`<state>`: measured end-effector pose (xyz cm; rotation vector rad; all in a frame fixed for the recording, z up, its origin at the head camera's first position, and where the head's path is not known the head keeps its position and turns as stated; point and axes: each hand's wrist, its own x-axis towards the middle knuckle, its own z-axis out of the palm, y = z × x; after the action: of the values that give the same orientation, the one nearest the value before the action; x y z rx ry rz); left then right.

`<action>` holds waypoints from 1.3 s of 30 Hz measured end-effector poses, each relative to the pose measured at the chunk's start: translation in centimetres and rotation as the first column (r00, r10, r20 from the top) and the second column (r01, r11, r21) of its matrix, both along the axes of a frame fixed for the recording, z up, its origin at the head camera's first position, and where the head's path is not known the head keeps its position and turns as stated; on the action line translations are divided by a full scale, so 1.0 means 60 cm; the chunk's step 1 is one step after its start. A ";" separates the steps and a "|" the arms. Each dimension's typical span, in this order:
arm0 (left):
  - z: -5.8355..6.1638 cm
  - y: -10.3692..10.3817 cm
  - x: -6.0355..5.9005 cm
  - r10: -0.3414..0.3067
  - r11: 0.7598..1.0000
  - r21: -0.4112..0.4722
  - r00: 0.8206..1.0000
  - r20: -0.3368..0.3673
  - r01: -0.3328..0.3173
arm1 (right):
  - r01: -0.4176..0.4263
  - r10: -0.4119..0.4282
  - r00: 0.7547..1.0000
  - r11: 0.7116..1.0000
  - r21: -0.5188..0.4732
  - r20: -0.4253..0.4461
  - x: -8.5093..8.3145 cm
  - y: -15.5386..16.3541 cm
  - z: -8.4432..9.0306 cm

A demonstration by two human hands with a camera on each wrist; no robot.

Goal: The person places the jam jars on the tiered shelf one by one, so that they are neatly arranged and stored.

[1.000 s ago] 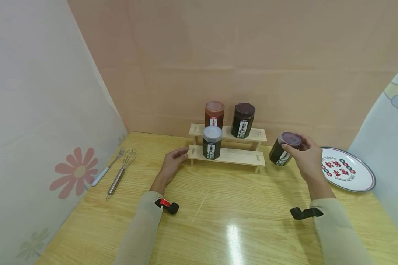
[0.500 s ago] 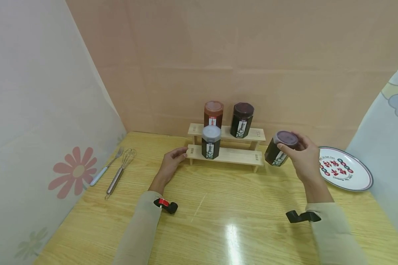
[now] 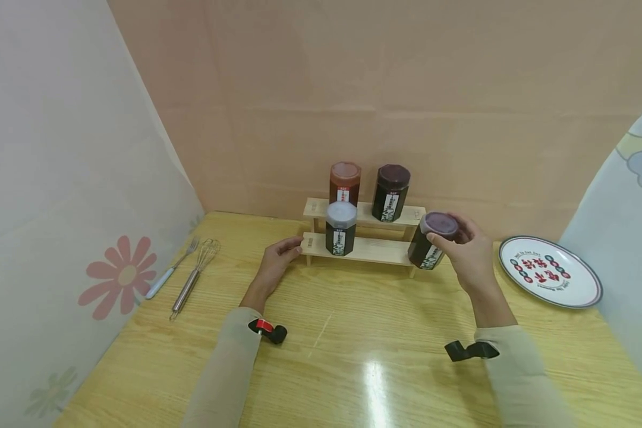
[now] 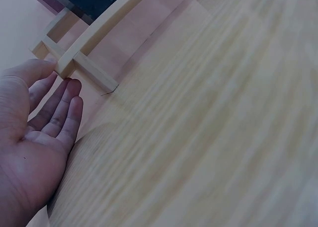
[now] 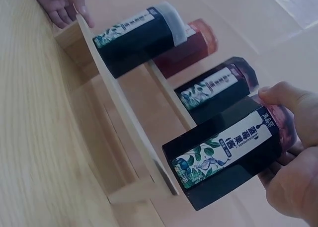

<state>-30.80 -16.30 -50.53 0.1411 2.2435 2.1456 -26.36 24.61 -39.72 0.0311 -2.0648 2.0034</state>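
Note:
My right hand point(image 3: 468, 255) grips a dark hexagonal jar point(image 5: 218, 155) by its purple lid, thumb in front and fingers behind. The jar tilts, with its base overlapping the right end of the lower step of a two-step wooden stand point(image 3: 380, 251) in the head view. My left hand point(image 3: 278, 261) pinches the left end of that lower step between thumb and fingertips point(image 4: 74, 88). A white-lidded jar point(image 3: 341, 232) stands on the lower step's left part. Behind it, on the upper step, are a red-lidded jar point(image 3: 345, 178) and a dark-lidded jar point(image 3: 390, 193).
An oval white plate point(image 3: 572, 291) with red lettering lies at the right. On the left lie a fork point(image 3: 163, 280) with a pale blue handle and a metal whisk point(image 3: 187, 294). Cloth hangs behind and beside the wooden table point(image 3: 331, 368).
My right hand has carried the jar leftward, from beside the stand to the right end of its lower step. The left hand has stayed at the stand's left end.

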 end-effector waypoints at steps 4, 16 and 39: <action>-0.002 0.000 0.000 0.006 1.000 0.002 1.000 -0.001 -0.006 | -0.001 0.001 1.000 0.998 0.062 0.006 -0.003 -0.017 -0.004; 0.001 0.003 -0.001 0.015 1.000 -0.003 1.000 0.011 -0.015 | -0.039 0.035 0.999 0.982 0.183 0.028 -0.008 -0.054 -0.006; -0.004 0.001 -0.005 0.004 1.000 0.023 1.000 0.009 -0.005 | -0.175 0.176 0.984 0.967 0.184 0.011 -0.009 -0.057 -0.012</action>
<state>-31.08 -16.27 -50.79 0.1265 2.2164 2.1708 -26.93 21.21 -40.41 0.2634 -2.3101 1.8958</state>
